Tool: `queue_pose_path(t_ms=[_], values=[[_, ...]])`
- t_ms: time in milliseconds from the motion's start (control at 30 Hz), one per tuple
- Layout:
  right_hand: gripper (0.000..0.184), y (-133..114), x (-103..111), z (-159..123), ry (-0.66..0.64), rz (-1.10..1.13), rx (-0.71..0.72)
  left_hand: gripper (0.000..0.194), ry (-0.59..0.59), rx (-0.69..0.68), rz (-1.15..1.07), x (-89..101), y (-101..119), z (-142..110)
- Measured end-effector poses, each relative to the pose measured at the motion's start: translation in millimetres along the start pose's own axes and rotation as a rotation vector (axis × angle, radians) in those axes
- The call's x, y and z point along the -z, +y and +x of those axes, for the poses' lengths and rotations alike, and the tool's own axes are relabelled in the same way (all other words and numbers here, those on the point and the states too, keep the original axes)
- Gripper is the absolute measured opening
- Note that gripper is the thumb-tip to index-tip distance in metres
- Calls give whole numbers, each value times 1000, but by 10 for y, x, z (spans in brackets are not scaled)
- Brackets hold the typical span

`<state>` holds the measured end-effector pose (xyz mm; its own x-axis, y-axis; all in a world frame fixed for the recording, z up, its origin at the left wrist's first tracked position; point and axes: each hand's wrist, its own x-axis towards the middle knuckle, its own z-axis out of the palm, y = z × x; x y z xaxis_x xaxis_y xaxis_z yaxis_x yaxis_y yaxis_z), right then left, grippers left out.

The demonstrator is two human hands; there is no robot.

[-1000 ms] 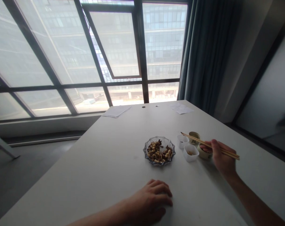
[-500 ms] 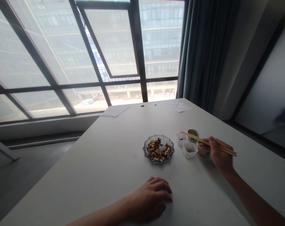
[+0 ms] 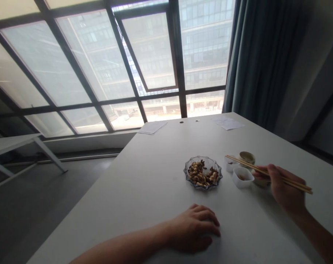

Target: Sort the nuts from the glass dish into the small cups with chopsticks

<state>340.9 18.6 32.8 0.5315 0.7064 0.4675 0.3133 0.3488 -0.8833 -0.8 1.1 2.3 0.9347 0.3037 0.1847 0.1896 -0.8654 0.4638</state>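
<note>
My right hand (image 3: 285,189) is shut on a pair of wooden chopsticks (image 3: 245,165), and their tips point left over a small white square cup (image 3: 230,164). Just under that hand sits a ceramic bowl (image 3: 261,182), partly hidden. A second white square cup (image 3: 241,177) holds a few brown bits, and a small ceramic cup (image 3: 247,158) stands behind it. My left hand (image 3: 195,229) rests on the table, fingers loosely curled and empty, nearest to a scalloped glass dish (image 3: 202,173) heaped with mixed nuts.
The white table (image 3: 144,187) runs toward floor-to-ceiling windows, with sheets of paper (image 3: 152,127) at its far end and more paper (image 3: 229,123) near a dark curtain (image 3: 261,62). Another table (image 3: 12,145) stands at the far left.
My view has swung and the scene sits further right and lower. Both hands hold much the same places on the table, and the chopsticks stay in my right hand.
</note>
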Motion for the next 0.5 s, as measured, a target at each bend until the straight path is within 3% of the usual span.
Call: queue_pose_path(t_ms=[267,500], values=[[47,-72,-59,-72,-11,54,8,28,-14,0,-2,15,9,-4],[38,-129,-82,-173,-84,28,75,29,-25,10,-1,27,16,8]])
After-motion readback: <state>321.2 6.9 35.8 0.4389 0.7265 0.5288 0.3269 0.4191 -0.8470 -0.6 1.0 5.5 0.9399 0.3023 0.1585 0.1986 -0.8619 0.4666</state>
